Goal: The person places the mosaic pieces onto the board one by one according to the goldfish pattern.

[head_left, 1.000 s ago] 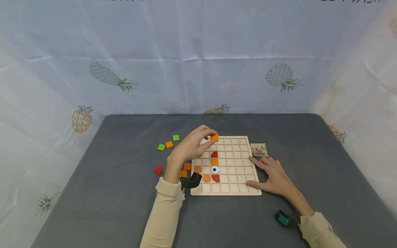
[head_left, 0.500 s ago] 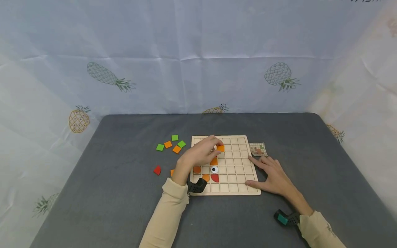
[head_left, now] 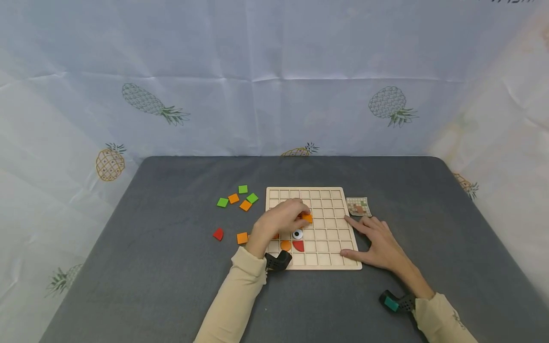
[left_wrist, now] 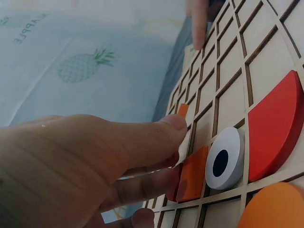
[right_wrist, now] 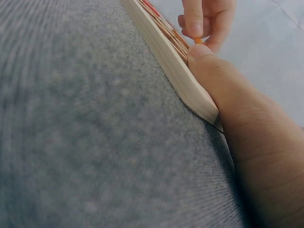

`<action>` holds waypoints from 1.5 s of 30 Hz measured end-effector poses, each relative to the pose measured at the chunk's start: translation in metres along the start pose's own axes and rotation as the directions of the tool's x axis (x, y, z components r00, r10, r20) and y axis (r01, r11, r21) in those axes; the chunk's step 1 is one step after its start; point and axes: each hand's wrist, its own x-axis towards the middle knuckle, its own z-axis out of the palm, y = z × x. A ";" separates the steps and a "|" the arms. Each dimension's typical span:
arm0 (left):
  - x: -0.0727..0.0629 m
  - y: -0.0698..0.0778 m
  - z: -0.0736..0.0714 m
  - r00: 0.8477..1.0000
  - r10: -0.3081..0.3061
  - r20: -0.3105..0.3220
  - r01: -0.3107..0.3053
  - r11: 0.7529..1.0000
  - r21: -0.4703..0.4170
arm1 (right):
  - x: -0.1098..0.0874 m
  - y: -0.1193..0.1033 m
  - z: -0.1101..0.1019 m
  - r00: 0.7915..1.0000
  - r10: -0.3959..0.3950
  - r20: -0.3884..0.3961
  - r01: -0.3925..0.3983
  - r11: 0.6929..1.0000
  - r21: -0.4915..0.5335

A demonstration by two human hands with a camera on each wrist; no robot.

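A wooden grid board [head_left: 326, 246] lies on the grey table. Above its middle, my left hand [head_left: 280, 220] pinches an orange square tile [head_left: 307, 218] between thumb and fingers; the left wrist view shows the tile's edge past the thumb tip. Seated in cells below that hand are a white disc with a black dot [head_left: 298, 234], a red quarter-round tile [head_left: 298, 246] and an orange disc [head_left: 285, 245]. Another orange square [left_wrist: 194, 175] sits beside the white disc; the left hand hides it in the head view. My right hand [head_left: 373, 245] rests on the board's right edge, fingers spread.
Left of the board lie loose tiles: several green [head_left: 222, 202] and orange squares [head_left: 246, 205], plus a red piece [head_left: 218, 234]. One more orange square [head_left: 242, 237] is close to the left wrist. A small printed pattern card [head_left: 358, 206] lies beside the board's right edge.
Holding the orange square tile, my left hand has come from the board's far rows toward me and slightly right, lower over the middle cells. The right hand has stayed put.
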 end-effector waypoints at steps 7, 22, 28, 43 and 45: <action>0.002 -0.001 0.003 1.000 0.013 -0.015 -0.012 1.000 0.029 | 0.000 -0.001 -0.001 1.000 -0.007 -0.004 0.007 1.000 0.003; 0.003 0.005 0.003 0.999 -0.029 -0.019 0.031 0.997 0.075 | 0.002 0.000 -0.002 1.000 -0.013 -0.007 0.013 1.000 0.008; 0.004 0.006 0.003 0.999 -0.037 -0.025 0.038 0.997 0.067 | 0.002 0.001 -0.001 1.000 -0.005 0.001 0.005 1.000 0.001; 0.006 0.003 0.007 0.999 -0.008 -0.045 0.010 0.998 0.058 | 0.001 0.001 0.000 1.000 0.001 0.001 -0.001 1.000 0.011; 0.006 0.002 0.007 0.999 -0.005 -0.049 0.007 0.999 0.049 | 0.000 0.001 0.000 1.000 0.000 0.002 0.000 1.000 0.009</action>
